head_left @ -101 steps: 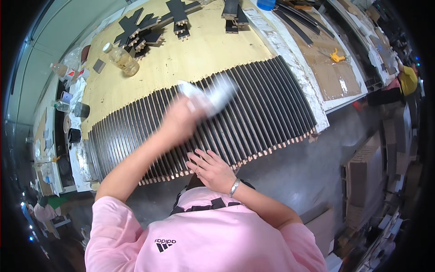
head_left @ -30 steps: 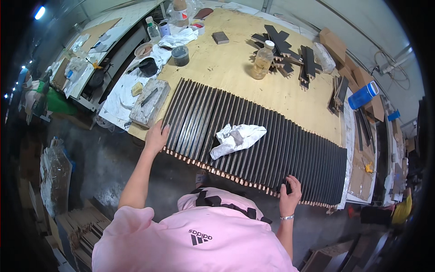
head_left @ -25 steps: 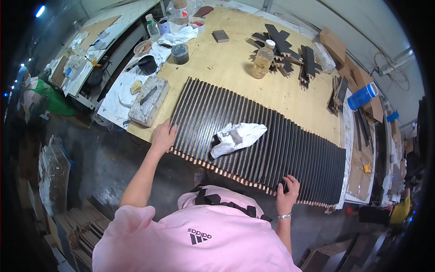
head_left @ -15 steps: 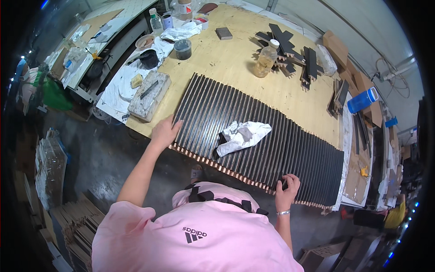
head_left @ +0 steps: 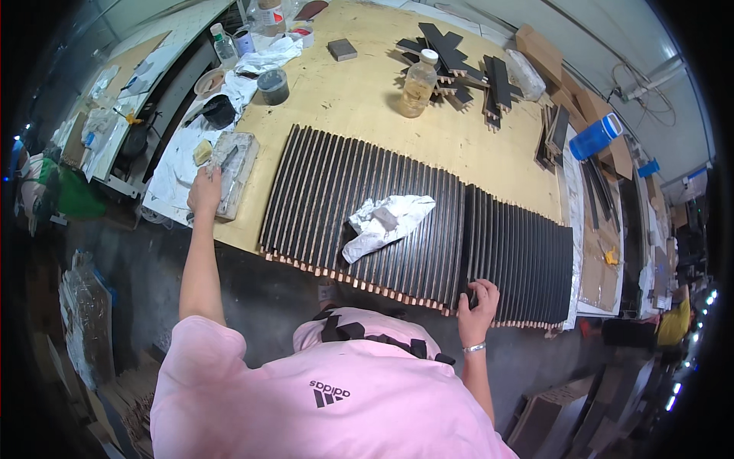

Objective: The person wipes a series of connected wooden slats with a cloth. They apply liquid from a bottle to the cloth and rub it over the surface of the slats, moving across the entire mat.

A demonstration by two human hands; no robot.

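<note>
Many narrow black slats (head_left: 336,183) with pale wood ends lie side by side in a long row along the near edge of the table. My right hand (head_left: 480,310) is at the near ends of the slats, its fingers curled on one dark slat beside a break in the row. My left hand (head_left: 205,191) reaches to the whitish block (head_left: 243,172) on the left, fingers partly stretched at its edge. On that block lies a dark flat blade (head_left: 228,158); a yellowish sponge-like piece (head_left: 202,152) sits close by. A crumpled white cloth (head_left: 394,222) rests on the slats.
A bottle of yellowish liquid (head_left: 418,86) stands beyond the row, near a pile of black slats (head_left: 451,57). At the left are a dark tub (head_left: 273,86), a black cup (head_left: 220,112) and white cloths (head_left: 172,164). A blue bottle (head_left: 596,136) is at right.
My left hand has left the left end of the row and moved to the whitish block. A break has opened in the row near my right hand, which stays at the slats' near ends.
</note>
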